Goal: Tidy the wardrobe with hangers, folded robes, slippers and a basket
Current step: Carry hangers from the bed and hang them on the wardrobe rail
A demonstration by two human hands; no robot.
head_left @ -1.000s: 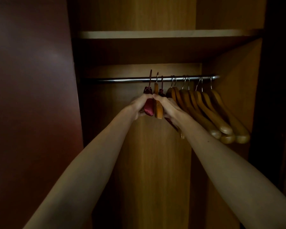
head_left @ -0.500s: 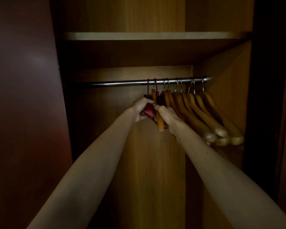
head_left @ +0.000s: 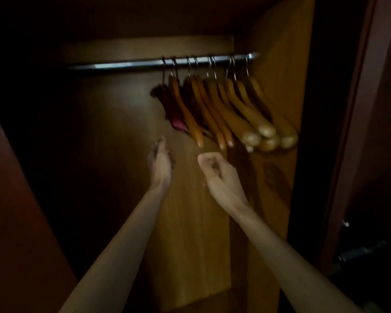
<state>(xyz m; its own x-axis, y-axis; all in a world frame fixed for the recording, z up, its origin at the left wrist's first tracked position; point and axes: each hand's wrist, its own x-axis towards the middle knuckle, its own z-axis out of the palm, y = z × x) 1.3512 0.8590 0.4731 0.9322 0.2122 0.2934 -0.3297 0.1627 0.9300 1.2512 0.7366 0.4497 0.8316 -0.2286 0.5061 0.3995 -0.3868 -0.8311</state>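
**Both hands off the hangers now, everything's bunched at the right end of the rail**

Quick count, as far as the dim, blurry shot allows: I get roughly nine hooks on the metal rail (head_left: 131, 64). The wooden hangers (head_left: 242, 114) make up most of the bunch, maybe six or seven, packed shoulder to shoulder and slanting down to the right. On the left side of the group sit the dark red padded hangers (head_left: 174, 114); I can make out one for sure and what looks like a second tucked between the wooden ones, hard to tell.

The wardrobe (head_left: 196, 211) itself holds only that rail and the hangers in the part I can see, wood back panel behind, dark door panel on the left.

Compared with half a second ago: both hands were up pinching the red and wooden hangers at the left of the bunch. Now they've dropped just below them and touch nothing. The left hand (head_left: 160, 161) has loosely curled fingers, empty. The right hand (head_left: 215, 168) is curled loosely too, also holding nothing. The view has also tipped down, so the upper shelf is out of shot.
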